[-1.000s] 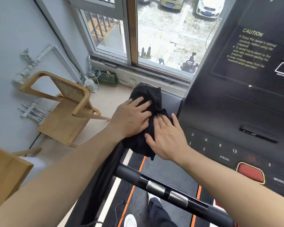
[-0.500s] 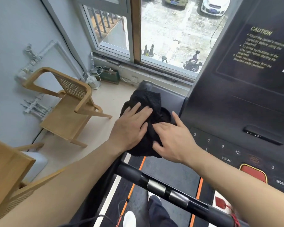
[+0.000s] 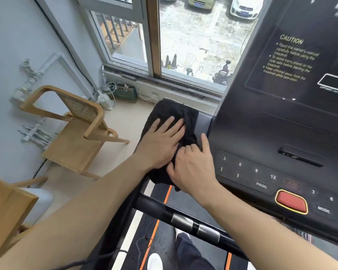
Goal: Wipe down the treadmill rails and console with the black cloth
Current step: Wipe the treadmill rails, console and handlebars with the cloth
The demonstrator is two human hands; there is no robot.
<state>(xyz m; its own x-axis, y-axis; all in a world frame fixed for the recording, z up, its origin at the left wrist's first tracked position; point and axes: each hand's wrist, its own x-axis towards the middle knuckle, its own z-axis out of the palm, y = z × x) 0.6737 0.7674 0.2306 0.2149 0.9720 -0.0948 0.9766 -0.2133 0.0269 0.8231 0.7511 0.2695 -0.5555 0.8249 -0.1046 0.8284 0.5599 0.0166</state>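
Observation:
The black cloth (image 3: 171,111) lies bunched over the left end of the treadmill console, on the grey side rail top (image 3: 204,121). My left hand (image 3: 160,142) presses flat on the cloth with fingers spread. My right hand (image 3: 191,168) rests on the cloth's near part, fingers curled into its folds, thumb stretched up along the console edge. The black console (image 3: 281,121) with its number keys, PROG key and red stop button (image 3: 291,203) fills the right side. A black handlebar (image 3: 183,219) with silver grips crosses below my arms.
A wooden chair (image 3: 74,129) stands on the floor to the left, near wall pipes (image 3: 30,78). Another wooden piece (image 3: 6,209) sits at lower left. A window (image 3: 183,41) lies ahead. The treadmill belt (image 3: 158,242) and my shoe (image 3: 154,261) show below.
Both hands have pushed the cloth a little forward along the rail end. My right hand's fingers have curled into the cloth, where they lay flatter before.

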